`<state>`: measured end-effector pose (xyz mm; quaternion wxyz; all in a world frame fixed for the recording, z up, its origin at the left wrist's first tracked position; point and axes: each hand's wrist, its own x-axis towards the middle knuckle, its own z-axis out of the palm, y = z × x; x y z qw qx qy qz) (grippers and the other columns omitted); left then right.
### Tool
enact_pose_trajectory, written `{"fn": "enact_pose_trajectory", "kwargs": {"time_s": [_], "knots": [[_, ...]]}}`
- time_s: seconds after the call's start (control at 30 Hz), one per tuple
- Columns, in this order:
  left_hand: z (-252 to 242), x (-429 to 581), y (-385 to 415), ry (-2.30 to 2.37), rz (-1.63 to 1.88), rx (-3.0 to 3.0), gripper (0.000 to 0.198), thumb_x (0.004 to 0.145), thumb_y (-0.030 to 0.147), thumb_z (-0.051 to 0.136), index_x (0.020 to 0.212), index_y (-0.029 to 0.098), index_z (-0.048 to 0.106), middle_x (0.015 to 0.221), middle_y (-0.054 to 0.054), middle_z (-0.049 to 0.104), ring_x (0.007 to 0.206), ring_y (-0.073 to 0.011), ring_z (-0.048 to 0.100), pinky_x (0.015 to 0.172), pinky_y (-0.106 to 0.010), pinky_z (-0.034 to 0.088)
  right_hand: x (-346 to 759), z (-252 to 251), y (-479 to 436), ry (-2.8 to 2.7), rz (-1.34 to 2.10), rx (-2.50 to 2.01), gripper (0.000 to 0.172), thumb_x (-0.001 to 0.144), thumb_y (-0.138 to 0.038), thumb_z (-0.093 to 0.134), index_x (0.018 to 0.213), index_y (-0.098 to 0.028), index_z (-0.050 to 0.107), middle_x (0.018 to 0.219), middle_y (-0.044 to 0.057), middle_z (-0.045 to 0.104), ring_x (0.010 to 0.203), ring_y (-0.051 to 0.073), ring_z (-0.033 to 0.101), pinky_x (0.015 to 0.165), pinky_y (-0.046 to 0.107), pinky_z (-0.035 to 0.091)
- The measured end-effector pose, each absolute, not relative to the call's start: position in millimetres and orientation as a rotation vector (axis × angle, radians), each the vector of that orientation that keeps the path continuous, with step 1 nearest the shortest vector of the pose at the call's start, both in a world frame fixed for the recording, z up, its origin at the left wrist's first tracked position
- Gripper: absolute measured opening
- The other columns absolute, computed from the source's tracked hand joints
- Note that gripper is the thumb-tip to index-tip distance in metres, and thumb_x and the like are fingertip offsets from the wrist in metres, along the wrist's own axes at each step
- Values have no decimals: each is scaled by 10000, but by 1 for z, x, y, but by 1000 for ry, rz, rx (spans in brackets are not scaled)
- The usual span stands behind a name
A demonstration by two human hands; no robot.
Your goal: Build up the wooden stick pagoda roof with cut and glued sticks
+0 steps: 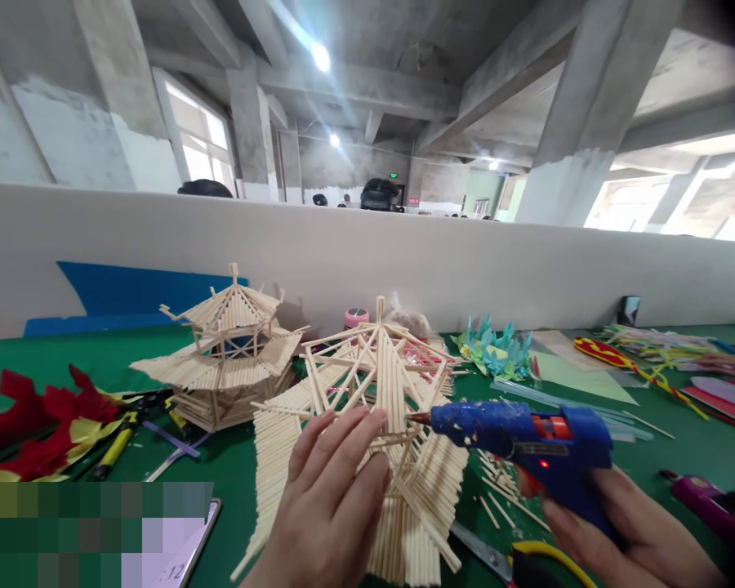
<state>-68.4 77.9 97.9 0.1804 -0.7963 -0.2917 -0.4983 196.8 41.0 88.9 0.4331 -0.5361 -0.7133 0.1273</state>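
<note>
A half-built pavilion roof of thin wooden sticks (367, 384) stands on the green table (661, 449) in front of me. My left hand (327, 506) rests on its near side, fingers laid together against the sticks, steadying it. My right hand (637, 531) grips a blue hot-glue gun (527, 441) by its handle. The gun's nozzle points left and touches the sticks near the roof's middle, just beside my left fingertips.
A finished stick pavilion (226, 359) stands behind left. Red and yellow paper flowers (37, 425) and yellow-handled pliers (122, 437) lie at left. Teal paper flowers (496, 347), loose sticks, coloured paper and another person's hand (726, 365) lie right. A phone (177, 555) lies near left.
</note>
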Motion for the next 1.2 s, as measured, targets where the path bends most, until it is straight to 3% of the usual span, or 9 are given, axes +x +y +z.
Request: {"fn": "enact_pose_trajectory", "kwargs": {"time_s": [0.27, 0.43, 0.7, 1.2], "knots": [[92, -69, 79, -867, -1400, -2234, 192, 729, 46, 489, 843, 165, 587, 1097, -91, 599, 1038, -229, 513, 901, -426, 347, 181, 121, 55, -1912, 239, -1297, 233, 789, -326, 477, 996, -238, 540, 931, 44, 669, 918, 225, 609, 677, 243, 540], [91, -68, 82, -856, -1415, -2199, 170, 735, 56, 484, 807, 161, 597, 1076, -89, 611, 1023, -234, 526, 892, -424, 355, 174, 130, 60, -1947, 138, -1279, 293, 826, -299, 425, 1109, -223, 444, 964, 60, 646, 830, 187, 630, 668, 234, 534], [90, -67, 83, -857, -1434, -2170, 159, 746, 76, 475, 795, 172, 591, 1066, -73, 618, 1017, -212, 528, 903, -403, 353, 180, 121, 63, -2016, 85, -1276, 358, 835, -306, 422, 1180, -230, 365, 939, 67, 637, 912, 218, 594, 703, 279, 521], [93, -69, 80, -884, -1394, -2210, 187, 735, 51, 480, 823, 177, 587, 1091, -74, 605, 1034, -220, 519, 901, -417, 351, 174, 125, 60, -1940, 119, -1275, 378, 826, -307, 439, 1185, -201, 385, 986, 74, 631, 833, 197, 612, 693, 261, 518]]}}
